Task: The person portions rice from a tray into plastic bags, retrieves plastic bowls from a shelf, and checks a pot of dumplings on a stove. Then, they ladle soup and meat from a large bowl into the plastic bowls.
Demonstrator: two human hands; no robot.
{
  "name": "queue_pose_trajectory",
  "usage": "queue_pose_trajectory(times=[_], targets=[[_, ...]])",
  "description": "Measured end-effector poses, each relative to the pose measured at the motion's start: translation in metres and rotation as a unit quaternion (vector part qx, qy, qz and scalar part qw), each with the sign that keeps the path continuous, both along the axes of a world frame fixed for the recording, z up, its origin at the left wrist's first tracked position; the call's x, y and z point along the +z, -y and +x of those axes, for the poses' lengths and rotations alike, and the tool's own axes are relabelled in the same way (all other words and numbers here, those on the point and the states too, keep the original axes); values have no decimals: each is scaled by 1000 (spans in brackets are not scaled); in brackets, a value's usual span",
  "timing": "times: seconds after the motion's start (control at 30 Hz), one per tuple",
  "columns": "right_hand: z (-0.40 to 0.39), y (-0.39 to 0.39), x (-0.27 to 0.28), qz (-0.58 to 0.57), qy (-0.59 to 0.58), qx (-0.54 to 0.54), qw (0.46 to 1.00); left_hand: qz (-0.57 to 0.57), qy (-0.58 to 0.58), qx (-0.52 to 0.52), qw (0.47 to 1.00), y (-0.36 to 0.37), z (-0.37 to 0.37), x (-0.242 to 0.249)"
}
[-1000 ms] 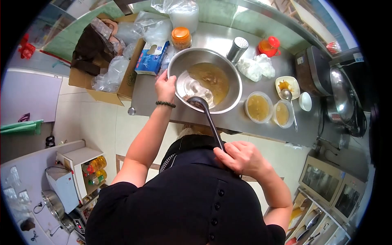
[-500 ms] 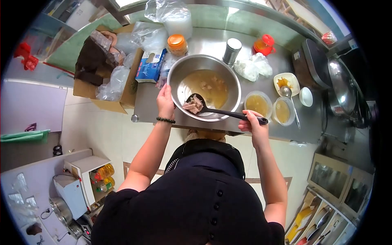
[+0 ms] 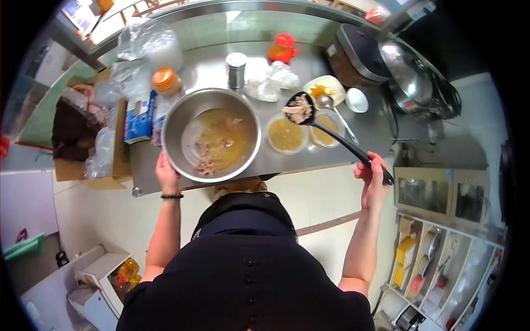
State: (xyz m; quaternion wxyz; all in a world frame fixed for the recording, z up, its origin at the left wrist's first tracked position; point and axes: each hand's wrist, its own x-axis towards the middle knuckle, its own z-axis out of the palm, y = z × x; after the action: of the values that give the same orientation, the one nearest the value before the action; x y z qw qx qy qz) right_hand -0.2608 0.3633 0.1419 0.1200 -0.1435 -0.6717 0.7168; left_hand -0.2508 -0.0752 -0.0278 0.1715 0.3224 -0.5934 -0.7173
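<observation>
My left hand (image 3: 167, 175) grips the left front rim of a large steel bowl (image 3: 178, 135). Inside the bowl is cloudy yellowish broth (image 3: 231, 142) with several pieces of meat (image 3: 205, 164). At the right, my right hand (image 3: 373, 179) is closed around the long handle of a black ladle (image 3: 343, 142). Its head, heaped with pale meat strips (image 3: 298, 109), hangs over two round plastic tubs of broth: the left tub (image 3: 287, 137) and the right tub (image 3: 327, 132), which the ladle partly covers.
Behind the tubs are a square dish (image 3: 334, 84) of brown sauce with a metal spoon (image 3: 345, 122), and a white bowl (image 3: 356, 100). A shaker (image 3: 237, 71), white plastic bags (image 3: 264, 88) and a red-lidded jar (image 3: 284, 51) line the back. An open carton (image 3: 118, 160) stands left.
The ladle with meat has moved right, out of the steel bowl and over the tubs. My left hand still holds the rim. The view has shifted right.
</observation>
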Motion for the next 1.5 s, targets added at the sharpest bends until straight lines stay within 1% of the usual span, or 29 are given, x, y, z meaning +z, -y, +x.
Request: queue_pose_trajectory(times=[0.07,0.13,0.17,0.2,0.27,0.3,0.33,0.4,0.43,0.47,0.5,0.53,0.6,0.63,0.73,0.8,0.87,0.9,0.97,1.0,1.03,1.07,1.13,1.2,1.23,1.3,1.33,1.4,1.5], targets=[[5,-21,-3,85,-4,-42,995,-6,-4,-10,1000,1,3,0],[8,-31,-21,162,-61,-45,984,-26,-1,-24,999,-3,3,7],[12,-34,-32,218,-66,-26,973,-47,8,-27,998,-6,2,12],[12,-34,-43,312,-74,-17,947,-47,9,-29,998,-8,0,5],[19,-28,-52,511,-118,33,851,-124,-66,-2,990,-2,-1,-15],[23,-24,-60,525,-109,52,842,-168,-1,-48,985,8,7,-16],[26,-21,-64,515,-116,66,846,-141,-19,-33,989,8,8,-22],[32,-14,-69,603,-109,100,784,-141,1,-40,989,6,13,-19],[36,-7,-68,479,-36,55,876,-146,2,-32,989,5,14,-22],[35,0,-65,343,42,10,938,-149,1,-25,989,4,14,-27],[27,0,-59,645,-173,25,744,-161,8,-29,987,2,13,-23],[27,10,-55,600,-155,3,785,-183,18,-33,982,0,15,-19],[19,30,-44,587,-223,17,778,-200,0,-32,979,-4,13,-14],[16,44,-38,571,-240,55,783,-166,-13,-43,985,-2,13,-20],[8,92,-33,520,-291,169,785,-148,-33,-24,988,-4,11,-21],[-5,117,-45,499,-335,232,765,-164,-5,-19,986,-4,15,-24],[-14,138,-57,501,-333,276,750,-169,-19,-15,985,-7,17,-23],[-19,145,-65,502,-333,279,748,-162,-52,-9,985,-9,16,-21],[-27,156,-81,524,-333,312,719,-169,-53,-9,984,-10,17,-22],[-29,160,-86,525,-333,314,718,-179,-54,-11,982,-10,18,-22],[-30,163,-91,548,-336,322,695,-177,-53,-11,983,-10,19,-22],[-31,166,-93,571,-338,330,671,-190,-26,-27,981,-9,20,-18],[-27,167,-94,581,-332,328,666,-199,5,-45,979,-10,21,-13],[-19,168,-92,599,-323,320,659,-208,-52,-34,976,-12,19,-12],[-15,169,-90,601,-319,322,658,-205,-49,-36,977,-12,18,-14],[-7,170,-81,592,-298,305,684,-214,-63,-26,974,-11,18,-16],[-3,171,-79,593,-294,305,684,-212,-62,-29,975,-12,17,-17],[6,173,-73,588,-271,295,703,-206,-97,-36,973,-13,16,-18],[22,178,-66,586,-230,298,718,-212,-81,-63,972,-14,16,-14]])
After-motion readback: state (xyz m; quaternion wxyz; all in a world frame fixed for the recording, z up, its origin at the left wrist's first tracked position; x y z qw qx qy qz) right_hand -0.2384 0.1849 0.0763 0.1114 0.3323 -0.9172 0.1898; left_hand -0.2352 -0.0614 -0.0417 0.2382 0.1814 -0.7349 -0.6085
